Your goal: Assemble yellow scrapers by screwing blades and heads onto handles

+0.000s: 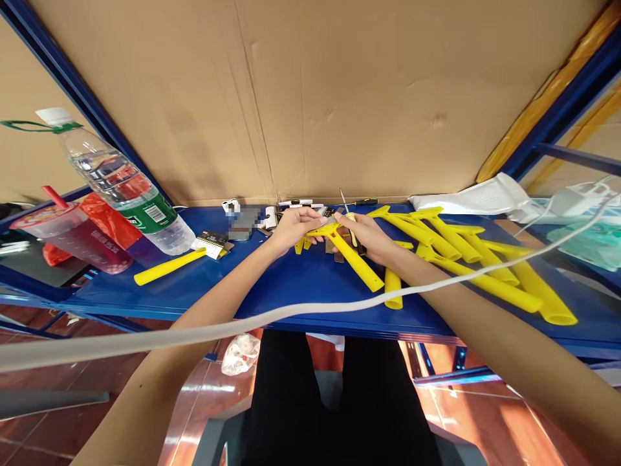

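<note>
Over the blue bench, my left hand (297, 228) is closed on the head of a yellow scraper (358, 262), thumb on the metal blade at its top. The scraper's handle slants down toward me on the right. My right hand (365, 234) is closed at the other side of the head, with a screwdriver (358, 243) in its grip. The screwdriver's thin shaft sticks up above the fingers. Under the hands lie small yellow pieces (299, 246) and brown plates, partly hidden. Another yellow handle (393, 289) lies just below my right wrist.
Several yellow scraper handles (490, 278) lie piled on the right. At left are a carded yellow scraper (169, 266), a water bottle (130, 188) and a drink cup (80, 236). A second screwdriver (366, 201) lies at the back. A white cable (291, 317) crosses in front; cardboard (310, 97) stands behind.
</note>
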The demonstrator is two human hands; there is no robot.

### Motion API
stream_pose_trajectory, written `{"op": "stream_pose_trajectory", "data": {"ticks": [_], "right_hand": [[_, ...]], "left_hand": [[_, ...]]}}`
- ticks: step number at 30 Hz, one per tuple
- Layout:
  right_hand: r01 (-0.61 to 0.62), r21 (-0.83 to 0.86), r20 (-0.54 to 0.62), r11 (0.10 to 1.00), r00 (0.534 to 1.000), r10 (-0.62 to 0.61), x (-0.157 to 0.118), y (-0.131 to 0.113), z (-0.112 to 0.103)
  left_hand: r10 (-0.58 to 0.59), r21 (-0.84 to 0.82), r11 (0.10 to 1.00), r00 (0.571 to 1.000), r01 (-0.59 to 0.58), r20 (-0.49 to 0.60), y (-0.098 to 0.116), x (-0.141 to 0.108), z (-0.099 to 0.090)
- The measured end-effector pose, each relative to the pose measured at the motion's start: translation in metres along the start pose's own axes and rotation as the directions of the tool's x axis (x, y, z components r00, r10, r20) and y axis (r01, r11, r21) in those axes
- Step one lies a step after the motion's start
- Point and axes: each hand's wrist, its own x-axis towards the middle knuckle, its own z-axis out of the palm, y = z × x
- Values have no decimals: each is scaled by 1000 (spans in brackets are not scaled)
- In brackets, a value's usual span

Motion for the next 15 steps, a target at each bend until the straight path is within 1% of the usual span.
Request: {"op": "stream_pose_trajectory", "data": {"ticks": [5,9,11,12,13,15], "right_hand": [[-17,-19,-35,1000,999,17,-1,-1,3],[-15,-9,-67,1000,998,14,0,-1,5],[-12,1,-93,1000,996,12,0,-2,5],[-9,9,-109,1000,994,9,0,-3,5],[-3,19,-128,1000,992,5,0,-4,5],[17,44,-175,999,985,-9,0,-5,4]], "left_hand": [[-14,14,1000,1000,14,19,1,-1,-3],[-5,57,998,1000,3,29,-5,3,-5],[42,113,993,999,-43,5,-9,7,-8],[82,148,986,996,-77,-23,-11,9,-11],[127,190,975,990,-113,-63,-13,12,-15],[230,311,934,961,-174,-155,-16,19,-25]]}}
